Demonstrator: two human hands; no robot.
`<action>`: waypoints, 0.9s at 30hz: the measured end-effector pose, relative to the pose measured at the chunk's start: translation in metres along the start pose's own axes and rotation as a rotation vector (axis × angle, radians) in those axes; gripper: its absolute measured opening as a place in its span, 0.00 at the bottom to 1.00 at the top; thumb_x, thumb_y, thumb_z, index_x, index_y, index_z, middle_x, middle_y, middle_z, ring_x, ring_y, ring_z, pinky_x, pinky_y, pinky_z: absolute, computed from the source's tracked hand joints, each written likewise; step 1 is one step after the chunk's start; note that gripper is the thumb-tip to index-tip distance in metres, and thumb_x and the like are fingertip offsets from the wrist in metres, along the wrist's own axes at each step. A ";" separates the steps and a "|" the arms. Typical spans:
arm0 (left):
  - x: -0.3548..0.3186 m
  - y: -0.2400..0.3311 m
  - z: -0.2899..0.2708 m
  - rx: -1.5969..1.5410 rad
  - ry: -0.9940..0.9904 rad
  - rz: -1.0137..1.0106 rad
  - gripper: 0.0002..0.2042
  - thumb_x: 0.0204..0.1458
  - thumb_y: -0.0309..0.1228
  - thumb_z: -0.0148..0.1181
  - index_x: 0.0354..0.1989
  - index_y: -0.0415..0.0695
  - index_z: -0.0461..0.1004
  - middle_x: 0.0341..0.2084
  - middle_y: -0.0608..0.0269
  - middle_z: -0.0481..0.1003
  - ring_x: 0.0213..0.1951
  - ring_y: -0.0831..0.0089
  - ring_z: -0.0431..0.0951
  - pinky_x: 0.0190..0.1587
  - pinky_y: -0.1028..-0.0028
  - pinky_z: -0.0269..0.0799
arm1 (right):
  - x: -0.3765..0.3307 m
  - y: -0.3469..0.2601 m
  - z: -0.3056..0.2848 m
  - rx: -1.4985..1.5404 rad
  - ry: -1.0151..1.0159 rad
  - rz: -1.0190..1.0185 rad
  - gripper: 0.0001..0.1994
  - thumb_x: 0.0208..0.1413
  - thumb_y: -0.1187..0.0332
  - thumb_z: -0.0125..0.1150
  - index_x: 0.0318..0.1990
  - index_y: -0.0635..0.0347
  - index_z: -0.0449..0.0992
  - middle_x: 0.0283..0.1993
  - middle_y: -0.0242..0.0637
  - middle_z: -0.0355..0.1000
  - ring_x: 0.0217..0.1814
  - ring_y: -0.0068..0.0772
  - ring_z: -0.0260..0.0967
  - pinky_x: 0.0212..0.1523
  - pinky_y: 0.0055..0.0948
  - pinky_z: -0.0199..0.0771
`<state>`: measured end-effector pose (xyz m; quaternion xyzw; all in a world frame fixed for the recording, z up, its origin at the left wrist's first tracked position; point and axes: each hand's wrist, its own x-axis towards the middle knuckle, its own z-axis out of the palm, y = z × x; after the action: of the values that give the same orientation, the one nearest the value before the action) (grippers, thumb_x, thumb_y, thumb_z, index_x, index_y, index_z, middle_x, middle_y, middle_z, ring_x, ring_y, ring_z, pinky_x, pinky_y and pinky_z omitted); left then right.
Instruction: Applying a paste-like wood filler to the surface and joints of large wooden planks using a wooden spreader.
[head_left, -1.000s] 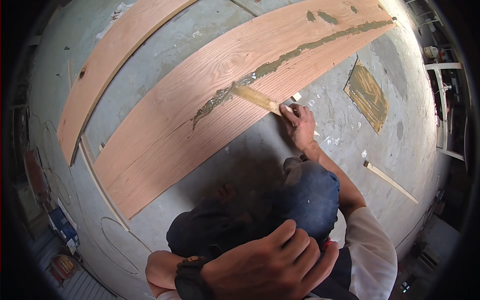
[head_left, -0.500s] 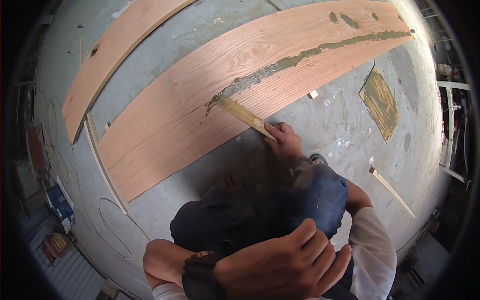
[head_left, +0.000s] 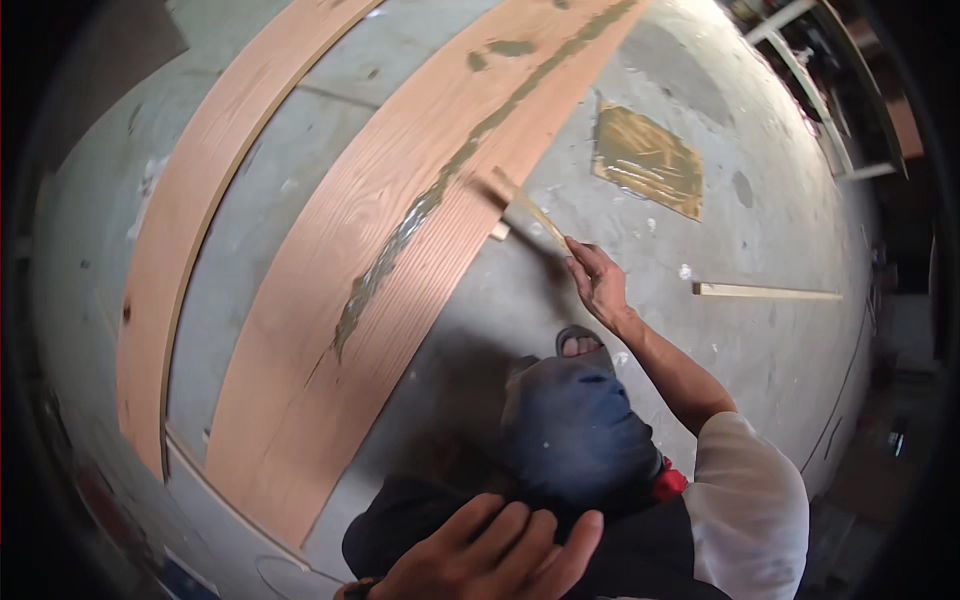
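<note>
Stick lifted off the glue line, toward the plank's floor-side edge.
Your right hand (head_left: 598,283) grips the wooden stick (head_left: 520,207) over the plank (head_left: 400,260); left hand (head_left: 490,555) rests loose. Tilting it could drip glue (head_left: 400,235) on bare grain.

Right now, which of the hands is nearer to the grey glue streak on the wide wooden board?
The right. The right hand holds a wooden stick whose tip reaches the glue streak on the board. The left hand rests near the knee, far off.
</note>
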<state>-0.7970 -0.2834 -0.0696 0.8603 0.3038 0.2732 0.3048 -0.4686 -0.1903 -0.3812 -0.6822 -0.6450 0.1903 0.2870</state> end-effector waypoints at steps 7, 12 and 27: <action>0.038 -0.020 0.000 -0.062 -0.222 0.028 0.20 0.55 0.24 0.65 0.58 0.38 0.74 0.38 0.53 0.79 0.40 0.57 0.80 0.49 0.59 0.76 | -0.015 0.180 -0.111 -0.157 0.429 0.791 0.16 0.66 0.58 0.54 0.56 0.50 0.79 0.41 0.51 0.80 0.46 0.56 0.78 0.44 0.46 0.76; 0.063 -0.028 0.015 -0.070 -0.284 0.020 0.21 0.54 0.24 0.67 0.58 0.38 0.74 0.39 0.54 0.80 0.40 0.57 0.81 0.48 0.59 0.77 | 0.004 0.231 -0.116 -0.180 0.445 0.829 0.17 0.66 0.57 0.51 0.57 0.49 0.79 0.47 0.53 0.79 0.52 0.59 0.76 0.51 0.48 0.75; 0.082 -0.028 0.016 -0.006 -0.266 -0.162 0.20 0.54 0.24 0.65 0.56 0.38 0.75 0.40 0.55 0.80 0.41 0.56 0.80 0.46 0.59 0.75 | 0.043 0.170 -0.075 1.396 -0.263 0.905 0.10 0.69 0.61 0.51 0.46 0.57 0.71 0.33 0.38 0.75 0.17 0.29 0.64 0.16 0.31 0.65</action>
<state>-0.7421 -0.2149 -0.0764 0.8607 0.3283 0.1323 0.3660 -0.2864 -0.1589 -0.4273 -0.5129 -0.0716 0.7202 0.4616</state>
